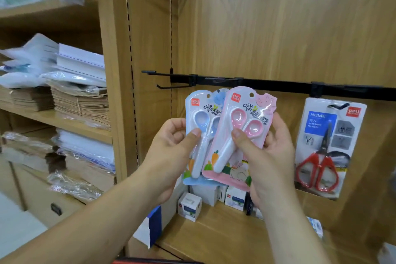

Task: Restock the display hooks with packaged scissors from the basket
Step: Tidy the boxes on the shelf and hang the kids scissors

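My left hand [171,156] grips a blue pack of children's scissors [200,118], thumb pressed on its front. My right hand [272,156] holds a pink pack of the same scissors [248,113], which overlaps the blue one. Both packs are upright just below a black rail [278,85] on the wooden back panel. An empty black hook [171,86] sticks out at the rail's left end. A pack of red-handled scissors [327,148] hangs from a hook further right. Only a red sliver at the bottom edge [150,261] may be the basket.
Small white boxes [189,206] stand on the wooden shelf [214,240] under the rail. A vertical wooden divider [115,92] separates this bay from left-hand shelves stacked with paper, brown envelopes [81,103] and plastic-wrapped goods.
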`<state>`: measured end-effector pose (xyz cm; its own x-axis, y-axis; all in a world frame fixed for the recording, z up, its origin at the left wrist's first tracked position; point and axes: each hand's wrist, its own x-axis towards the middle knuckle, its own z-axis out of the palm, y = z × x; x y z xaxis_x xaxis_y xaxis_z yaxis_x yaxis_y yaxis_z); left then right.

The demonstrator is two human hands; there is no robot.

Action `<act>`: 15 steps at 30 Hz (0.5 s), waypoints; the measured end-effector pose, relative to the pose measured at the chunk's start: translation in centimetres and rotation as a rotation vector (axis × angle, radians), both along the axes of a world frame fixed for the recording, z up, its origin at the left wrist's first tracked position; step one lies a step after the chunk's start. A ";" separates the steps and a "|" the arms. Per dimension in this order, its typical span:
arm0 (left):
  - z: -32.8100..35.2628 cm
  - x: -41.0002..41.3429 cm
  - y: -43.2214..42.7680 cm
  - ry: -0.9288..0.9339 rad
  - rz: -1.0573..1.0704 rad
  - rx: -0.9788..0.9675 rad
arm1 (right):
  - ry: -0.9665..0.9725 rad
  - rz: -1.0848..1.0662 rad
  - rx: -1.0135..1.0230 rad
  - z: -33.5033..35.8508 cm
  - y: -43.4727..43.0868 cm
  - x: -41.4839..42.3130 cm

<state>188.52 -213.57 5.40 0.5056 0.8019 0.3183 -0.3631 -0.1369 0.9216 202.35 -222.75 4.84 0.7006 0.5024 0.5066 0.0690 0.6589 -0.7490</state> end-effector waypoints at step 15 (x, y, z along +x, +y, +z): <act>0.9 2.2 0.4 0.014 0.082 0.114 | -0.074 -0.003 -0.023 0.5 -0.2 0.2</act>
